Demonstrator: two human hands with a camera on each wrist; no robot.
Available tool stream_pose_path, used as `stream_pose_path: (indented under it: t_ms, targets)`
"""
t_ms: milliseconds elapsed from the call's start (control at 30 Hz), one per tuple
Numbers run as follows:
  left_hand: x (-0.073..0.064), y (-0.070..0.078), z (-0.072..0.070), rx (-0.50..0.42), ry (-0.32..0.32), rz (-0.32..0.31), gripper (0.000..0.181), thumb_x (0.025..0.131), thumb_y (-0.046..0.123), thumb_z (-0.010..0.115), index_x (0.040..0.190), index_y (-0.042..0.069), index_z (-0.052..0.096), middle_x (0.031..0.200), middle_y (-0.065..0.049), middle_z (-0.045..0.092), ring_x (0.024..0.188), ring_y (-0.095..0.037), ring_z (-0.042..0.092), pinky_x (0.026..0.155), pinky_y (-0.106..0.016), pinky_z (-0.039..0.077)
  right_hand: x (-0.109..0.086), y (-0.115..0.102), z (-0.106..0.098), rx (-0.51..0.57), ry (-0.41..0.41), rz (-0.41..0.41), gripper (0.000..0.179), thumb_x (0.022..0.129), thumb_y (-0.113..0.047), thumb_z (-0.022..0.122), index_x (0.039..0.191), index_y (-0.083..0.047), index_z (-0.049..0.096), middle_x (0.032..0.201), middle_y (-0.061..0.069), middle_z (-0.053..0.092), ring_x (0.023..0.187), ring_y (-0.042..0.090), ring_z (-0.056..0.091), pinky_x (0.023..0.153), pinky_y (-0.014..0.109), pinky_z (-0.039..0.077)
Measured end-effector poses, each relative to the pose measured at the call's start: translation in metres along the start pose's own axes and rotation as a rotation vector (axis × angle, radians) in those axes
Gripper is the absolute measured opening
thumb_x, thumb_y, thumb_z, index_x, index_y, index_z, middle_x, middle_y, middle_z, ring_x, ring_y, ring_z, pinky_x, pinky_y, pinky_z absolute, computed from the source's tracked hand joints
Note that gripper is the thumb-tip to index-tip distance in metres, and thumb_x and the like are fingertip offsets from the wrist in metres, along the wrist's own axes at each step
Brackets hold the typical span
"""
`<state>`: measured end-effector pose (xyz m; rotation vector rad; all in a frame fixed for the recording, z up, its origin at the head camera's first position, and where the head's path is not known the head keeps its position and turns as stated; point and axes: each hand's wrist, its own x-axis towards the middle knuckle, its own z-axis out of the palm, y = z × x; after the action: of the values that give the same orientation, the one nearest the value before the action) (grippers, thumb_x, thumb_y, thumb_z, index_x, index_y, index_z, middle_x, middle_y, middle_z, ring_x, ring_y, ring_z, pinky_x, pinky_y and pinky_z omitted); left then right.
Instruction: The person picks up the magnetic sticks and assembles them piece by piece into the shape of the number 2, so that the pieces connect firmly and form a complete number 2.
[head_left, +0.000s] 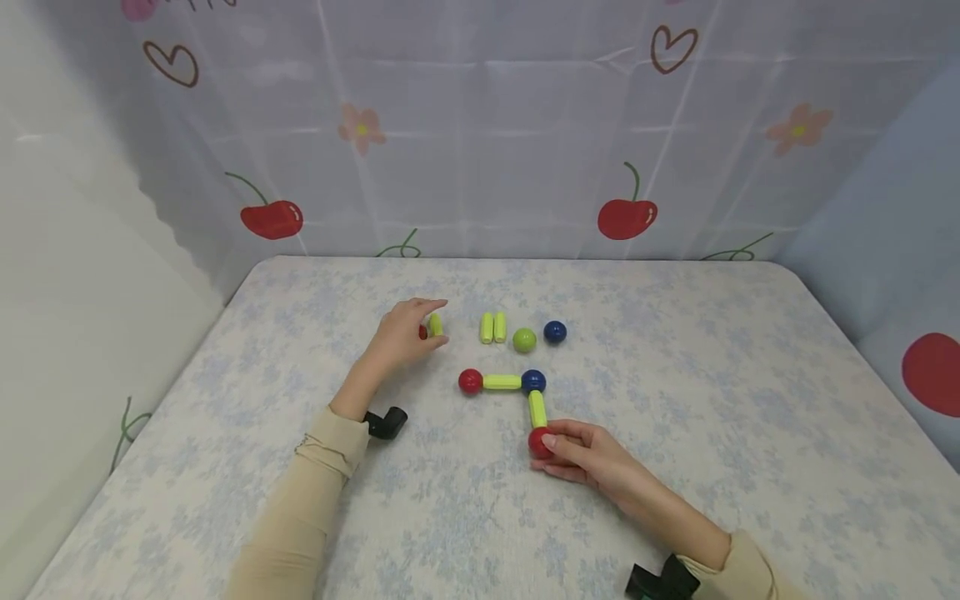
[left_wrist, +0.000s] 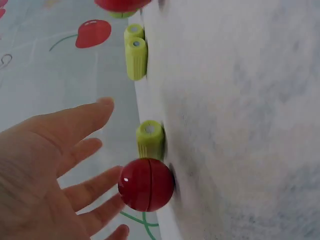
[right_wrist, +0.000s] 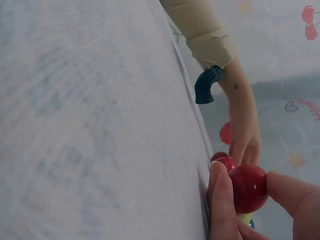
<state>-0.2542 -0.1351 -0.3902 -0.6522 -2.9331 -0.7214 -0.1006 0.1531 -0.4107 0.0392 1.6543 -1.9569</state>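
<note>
My right hand (head_left: 588, 454) pinches a red ball (right_wrist: 248, 188) between thumb and fingers. That ball joins a yellow-green rod (head_left: 537, 409), which runs up to a blue ball (head_left: 533, 381). From the blue ball a second rod (head_left: 502, 382) leads left to another red ball (head_left: 470, 382), making a bent chain on the table. My left hand (head_left: 405, 333) is spread around a loose rod (left_wrist: 150, 139) and a loose red ball (left_wrist: 146, 185), thumb and fingers apart. In the left wrist view a gap shows between the thumb and the rod.
Behind the chain stand two rods side by side (head_left: 493, 327), a green ball (head_left: 524, 340) and a dark blue ball (head_left: 555, 332). The table (head_left: 675, 350) has a pale floral cover. A printed curtain (head_left: 480, 167) hangs along its back edge.
</note>
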Motion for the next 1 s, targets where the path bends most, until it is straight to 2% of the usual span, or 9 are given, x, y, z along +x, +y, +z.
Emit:
stream_pose_path:
  t_ms: [100,200,267,400,500,600,800,900,1000]
  targets:
    - [0.005,-0.009,0.0,0.058,-0.093,-0.066,0.066,0.086,0.034,0.069,0.141,0.008,0.043,0.117,-0.014,0.058,0.109,-0.03,0.049,0.092,-0.049,0.035,0.001,0.001,0.001,-0.002,0.006,0.005,0.057,0.096,-0.016,0.056,0.135,0.017,0.029,0.117,0.021,0.055,0.102,0.031,0.06,0.087,0.036,0.046]
    - [0.008,-0.014,0.003,0.07,-0.128,-0.083,0.066,0.086,0.034,0.069,0.139,0.005,0.044,0.108,-0.013,0.061,0.097,-0.028,0.052,0.09,-0.047,0.036,0.001,0.002,0.001,-0.003,0.006,0.004,0.057,0.096,-0.016,0.056,0.135,0.017,0.03,0.116,0.021,0.056,0.102,0.031,0.06,0.086,0.036,0.046]
    - [0.01,-0.015,0.006,0.064,-0.123,-0.085,0.062,0.086,0.031,0.07,0.137,0.004,0.048,0.109,-0.013,0.061,0.095,-0.028,0.052,0.091,-0.046,0.036,0.001,0.002,0.001,0.002,0.004,0.0,0.057,0.096,-0.016,0.056,0.134,0.017,0.03,0.116,0.021,0.056,0.101,0.031,0.061,0.086,0.036,0.046]
    - [0.011,-0.015,0.01,0.055,-0.07,-0.058,0.055,0.084,0.024,0.072,0.131,0.002,0.054,0.124,-0.015,0.057,0.109,-0.03,0.052,0.096,-0.047,0.034,0.0,0.003,0.0,0.016,0.002,-0.009,0.057,0.095,-0.014,0.057,0.134,0.017,0.029,0.116,0.021,0.055,0.1,0.031,0.061,0.086,0.036,0.046]
    - [0.01,-0.012,0.01,-0.003,-0.026,-0.063,0.055,0.083,0.022,0.074,0.131,0.002,0.054,0.127,-0.015,0.054,0.109,-0.03,0.052,0.092,-0.044,0.038,0.0,0.002,0.0,0.017,0.004,-0.011,0.057,0.095,-0.014,0.057,0.134,0.017,0.029,0.116,0.021,0.055,0.1,0.031,0.061,0.086,0.036,0.046]
    - [0.006,-0.009,0.007,-0.177,0.019,-0.089,0.057,0.084,0.019,0.073,0.134,0.004,0.051,0.13,-0.014,0.052,0.108,-0.028,0.054,0.086,-0.039,0.044,0.0,0.002,0.0,0.01,0.008,-0.009,0.057,0.095,-0.015,0.057,0.134,0.017,0.03,0.116,0.02,0.056,0.1,0.03,0.061,0.086,0.036,0.046]
    - [-0.01,0.0,-0.008,-0.721,0.069,-0.153,0.059,0.086,0.012,0.07,0.14,0.011,0.045,0.138,-0.01,0.043,0.113,-0.024,0.053,0.085,-0.035,0.047,0.0,0.002,-0.001,0.014,0.008,-0.012,0.059,0.095,-0.015,0.057,0.135,0.017,0.028,0.117,0.022,0.054,0.1,0.031,0.061,0.086,0.036,0.046]
    - [-0.018,0.003,-0.015,-0.867,0.076,-0.169,0.059,0.087,0.012,0.068,0.141,0.012,0.043,0.139,-0.008,0.042,0.111,-0.022,0.055,0.09,-0.034,0.044,0.0,0.002,-0.001,0.019,0.004,-0.016,0.06,0.095,-0.014,0.058,0.136,0.017,0.027,0.118,0.022,0.054,0.101,0.031,0.061,0.086,0.036,0.046]
    - [-0.025,0.006,-0.02,-1.034,0.029,-0.179,0.058,0.09,0.008,0.063,0.143,0.011,0.039,0.141,-0.006,0.038,0.111,-0.02,0.055,0.094,-0.031,0.04,0.0,0.003,-0.001,0.02,0.001,-0.017,0.061,0.095,-0.015,0.058,0.136,0.018,0.027,0.118,0.022,0.054,0.101,0.031,0.061,0.086,0.036,0.046]
